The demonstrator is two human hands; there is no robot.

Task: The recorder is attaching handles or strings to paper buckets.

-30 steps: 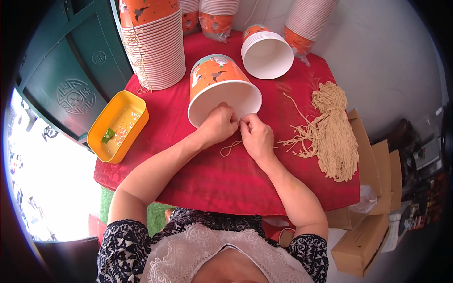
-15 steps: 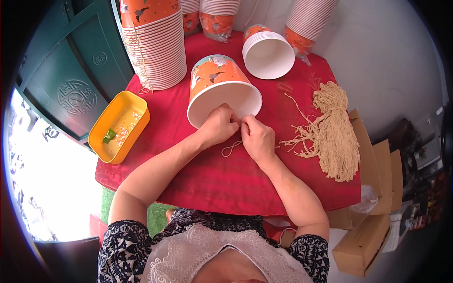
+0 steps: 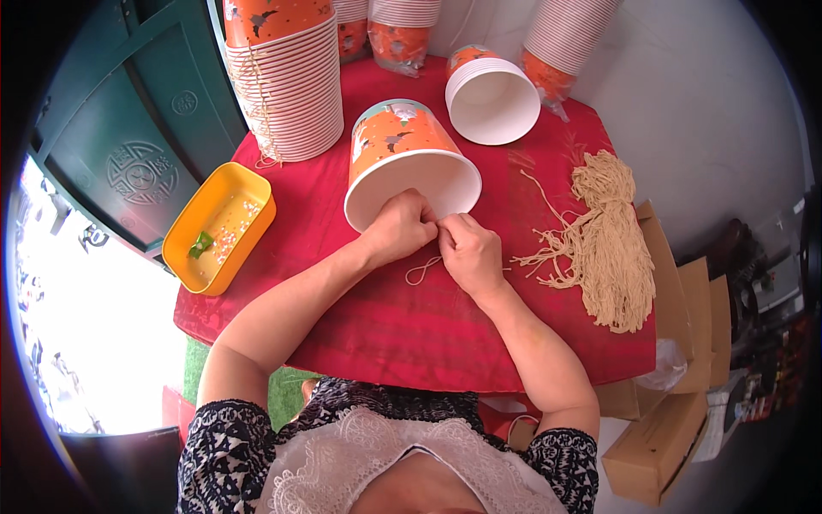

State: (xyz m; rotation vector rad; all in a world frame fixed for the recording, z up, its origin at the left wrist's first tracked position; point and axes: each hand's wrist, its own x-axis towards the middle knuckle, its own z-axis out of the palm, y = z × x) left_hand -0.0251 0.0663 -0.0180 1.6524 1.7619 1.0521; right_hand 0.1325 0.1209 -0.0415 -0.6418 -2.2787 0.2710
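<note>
A paper bucket (image 3: 390, 141) with an orange printed wall and white rim lies on its side in front of me, its mouth facing me. At the lower rim, my left hand (image 3: 399, 226) is closed in a pinch, fingers curled in front of the opening. My right hand (image 3: 473, 255) pinches right beside it, fingertips almost meeting the left thumb. Both appear to grip a thin beige string (image 3: 417, 275), whose loose loop drops onto the cloth below them. The pinched part of the string is mostly hidden by my fingers.
A red cloth covers the table (image 3: 360, 343). To the left are a yellow tub (image 3: 175, 237) with small bits inside and a tall stack of buckets (image 3: 295, 94). Another bucket (image 3: 492, 104) lies behind. At right rests a beige string bundle (image 3: 612, 248), beyond it cardboard boxes (image 3: 655, 454).
Both hands stay pinched together at the bucket's rim with hardly any movement. The table and its things sit slightly further right in the picture.
</note>
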